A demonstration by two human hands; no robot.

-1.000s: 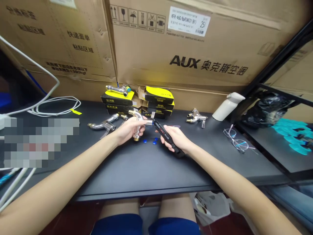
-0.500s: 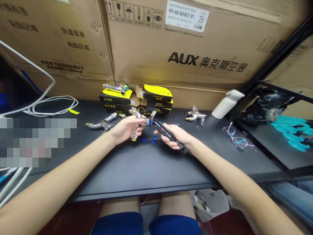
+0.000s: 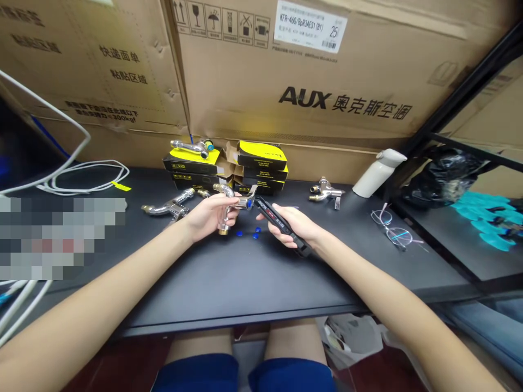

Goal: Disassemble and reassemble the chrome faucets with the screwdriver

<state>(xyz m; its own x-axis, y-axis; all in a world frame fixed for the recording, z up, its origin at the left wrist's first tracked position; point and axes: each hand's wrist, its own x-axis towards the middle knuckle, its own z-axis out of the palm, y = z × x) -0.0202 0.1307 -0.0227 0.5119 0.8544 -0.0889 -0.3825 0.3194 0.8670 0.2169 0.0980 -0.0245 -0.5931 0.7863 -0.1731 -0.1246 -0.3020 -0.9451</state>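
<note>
My left hand (image 3: 208, 218) grips a chrome tap with a brass end (image 3: 241, 203), its spout pointing down. My right hand (image 3: 295, 226) holds a black pen-shaped tool with a small display (image 3: 273, 217), probably a screwdriver or tester. The tool's tip meets the blue-centred head of the tap, under its lever handle. Two small blue discs (image 3: 239, 233) lie on the black table (image 3: 261, 277) just below the hands. Part of the tap's body is hidden by my fingers.
Two more chrome taps (image 3: 165, 209) (image 3: 326, 192) lie left and right on the table. A third tap (image 3: 190, 146) rests on stacked black-and-yellow boxes (image 3: 261, 155). Also there: white bottle (image 3: 378, 173), glasses (image 3: 392, 234), white cable (image 3: 81, 177), large cartons behind.
My hands have drawn closer together, bringing the tool's tip against the tap's blue-centred head. The whole view has shifted slightly up and to the left.
</note>
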